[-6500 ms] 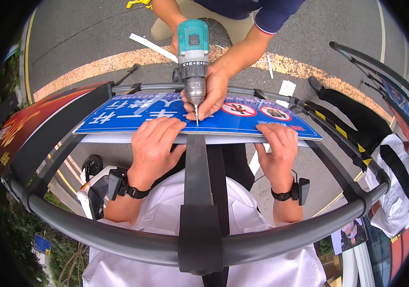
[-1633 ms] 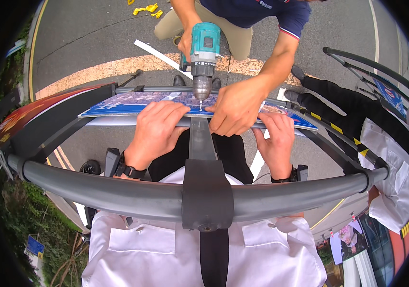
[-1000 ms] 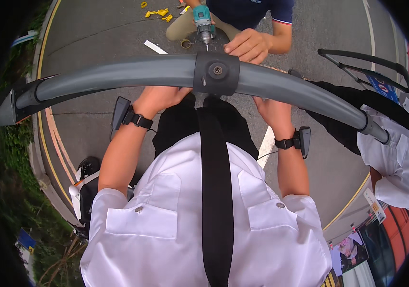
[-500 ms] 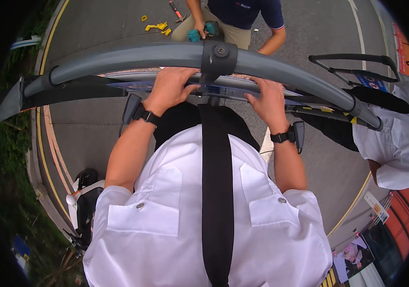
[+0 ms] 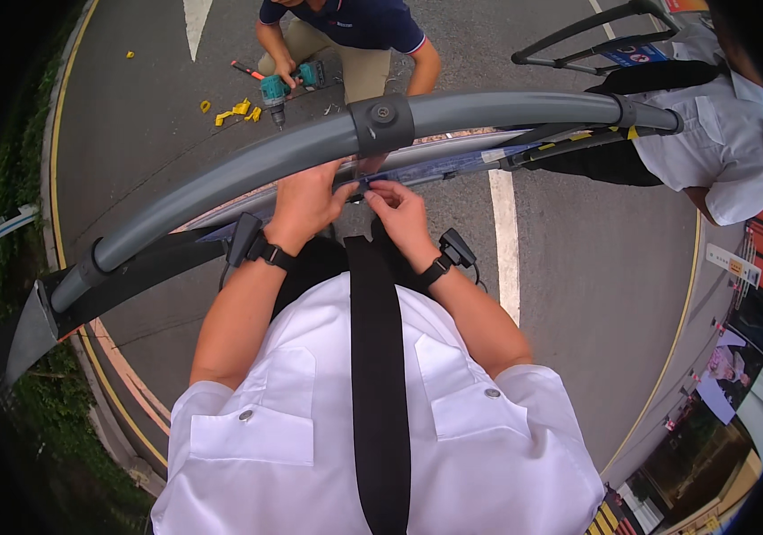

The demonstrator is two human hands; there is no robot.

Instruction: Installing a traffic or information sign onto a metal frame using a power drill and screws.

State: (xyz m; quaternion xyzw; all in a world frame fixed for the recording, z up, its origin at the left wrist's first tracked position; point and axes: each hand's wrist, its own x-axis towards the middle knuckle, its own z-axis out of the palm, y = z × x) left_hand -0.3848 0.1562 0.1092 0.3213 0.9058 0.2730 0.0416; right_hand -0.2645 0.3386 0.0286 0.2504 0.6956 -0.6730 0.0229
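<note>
My left hand [image 5: 305, 203] reaches under the curved grey tube [image 5: 453, 110], fingers up at the blue sign board [image 5: 442, 160] and thumb bent toward a small dark fitting at the middle, below the tube's black clamp [image 5: 381, 120]. My right hand [image 5: 397, 209] is beside it, thumb and fingertips pinched at that fitting; what they hold is too small to make out. The board is seen nearly edge-on, partly hidden by tube and hands. Beyond the frame, a kneeling co-worker in a dark shirt [image 5: 346, 27] holds a teal drill [image 5: 274, 91] in one hand.
Yellow pieces [image 5: 239, 110] and a hammer [image 5: 243, 71] lie on the road [image 5: 577, 285]. A person in a white shirt [image 5: 702, 152] is at the right, near another frame [image 5: 560, 53]. A kerb with greenery [image 5: 24, 374] runs along the left; hung posters [image 5: 720, 374] show lower right.
My right hand has moved left to the middle, its fingertips now pinched beside my left thumb. The frame appears more tilted. The co-worker's drill has withdrawn from the board since earlier.
</note>
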